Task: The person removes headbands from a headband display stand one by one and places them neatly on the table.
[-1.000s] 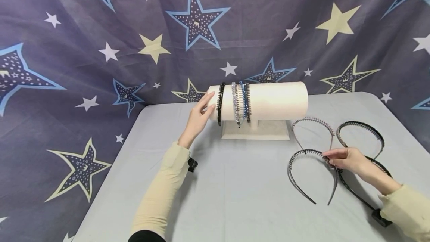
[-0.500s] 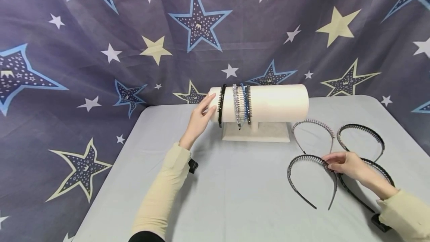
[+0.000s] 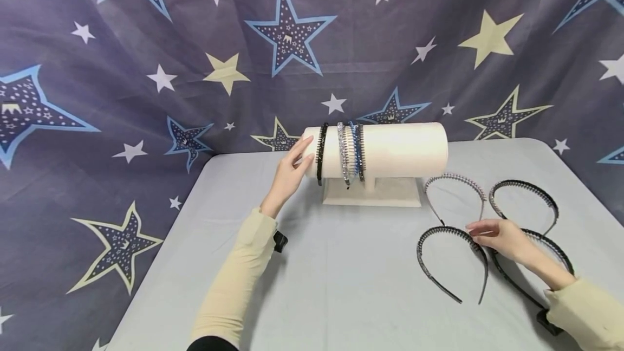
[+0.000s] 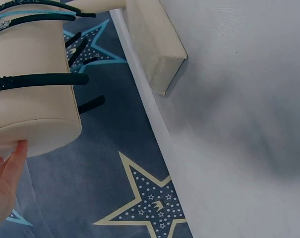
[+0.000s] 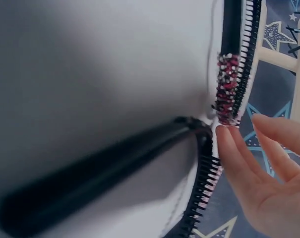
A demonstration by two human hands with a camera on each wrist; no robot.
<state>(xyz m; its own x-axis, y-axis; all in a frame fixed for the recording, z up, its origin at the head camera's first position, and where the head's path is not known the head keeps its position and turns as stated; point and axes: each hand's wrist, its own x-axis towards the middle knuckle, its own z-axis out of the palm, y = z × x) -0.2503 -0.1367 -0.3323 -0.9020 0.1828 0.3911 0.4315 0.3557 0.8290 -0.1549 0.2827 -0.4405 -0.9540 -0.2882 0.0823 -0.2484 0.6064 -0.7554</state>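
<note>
My left hand (image 3: 287, 177) rests its fingers against the left end of a cream cylindrical display stand (image 3: 404, 148). Several headbands are round that cylinder, among them a black one (image 3: 320, 156), a silver one (image 3: 342, 150) and a blue one (image 3: 357, 150). Over on the right, my right hand (image 3: 502, 238) touches the upper right of a toothed dark headband (image 3: 441, 230) lying on the table. In the right wrist view, a fingertip meets a band with pink and white beads (image 5: 228, 84), and another finger stands apart from it.
Behind the front headband lies a pale pinkish headband (image 3: 455, 176). A black headband (image 3: 524, 183) lies at the right rear, and another dark headband (image 3: 517, 286) is partly under the right wrist. A star-patterned cloth (image 3: 380, 58) hangs behind the grey-covered table (image 3: 341, 280).
The front headband has come down slightly toward the near edge and settled flat on the table. My right fingers have loosened on it. The left hand stays at the cylinder's end.
</note>
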